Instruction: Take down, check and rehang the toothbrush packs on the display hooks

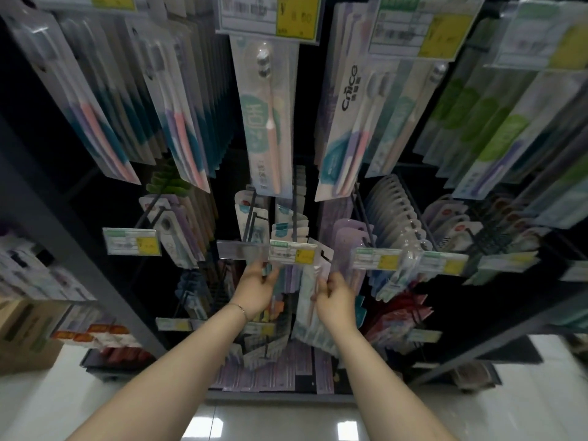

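Both my hands reach to the middle row of a black display rack full of hanging toothbrush packs. My left hand point(256, 289) has its fingers curled round the edges of several packs point(276, 305) hanging under a yellow price tag point(292, 252). My right hand point(335, 297) grips a pale, bluish-white toothbrush pack point(310, 300), which tilts out from the row. The hook point(294, 214) above them runs back into the rack and carries more packs. Blur hides the exact finger contact.
Long toothbrush packs point(269, 122) hang from the upper hooks above my hands. More hooks with packs and price tags point(377, 259) stand left and right. Red packs point(402, 313) hang lower right. A cardboard box point(22, 332) sits at the left on the white tiled floor point(525, 409).
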A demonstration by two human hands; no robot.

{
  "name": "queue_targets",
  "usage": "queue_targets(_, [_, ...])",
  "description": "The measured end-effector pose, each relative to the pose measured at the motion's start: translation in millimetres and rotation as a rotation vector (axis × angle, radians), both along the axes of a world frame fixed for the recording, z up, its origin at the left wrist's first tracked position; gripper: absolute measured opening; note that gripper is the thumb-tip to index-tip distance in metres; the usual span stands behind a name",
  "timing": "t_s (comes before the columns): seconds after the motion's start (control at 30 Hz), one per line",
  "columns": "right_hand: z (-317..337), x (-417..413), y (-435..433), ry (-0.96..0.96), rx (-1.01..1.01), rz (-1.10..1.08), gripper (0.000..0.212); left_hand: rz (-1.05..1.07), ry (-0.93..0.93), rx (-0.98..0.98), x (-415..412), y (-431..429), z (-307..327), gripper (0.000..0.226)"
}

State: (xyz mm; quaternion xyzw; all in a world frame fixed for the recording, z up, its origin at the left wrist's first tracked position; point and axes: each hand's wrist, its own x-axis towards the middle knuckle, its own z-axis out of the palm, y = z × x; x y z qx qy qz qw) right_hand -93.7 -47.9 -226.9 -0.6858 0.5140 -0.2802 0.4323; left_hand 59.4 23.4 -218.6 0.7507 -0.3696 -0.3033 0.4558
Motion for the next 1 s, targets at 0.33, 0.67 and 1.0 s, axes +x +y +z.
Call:
queue_targets(0.33, [2,-39,16,-0.061,0.112,-0.042,0.025,-0.327,-0.033,0.378,-16,19,-18,0.062])
queue_targets(0.67, [44,-78,26,-0.105,0.071,0.151,0.005,-0.514,-0.127,0.097,-57,16,-6,0.03])
queue_targets(1.0, [99,-88,35,-0.364,-0.066,0.099,0.019,-0.442,-0.113,-0.219,-78,21,34,0.008])
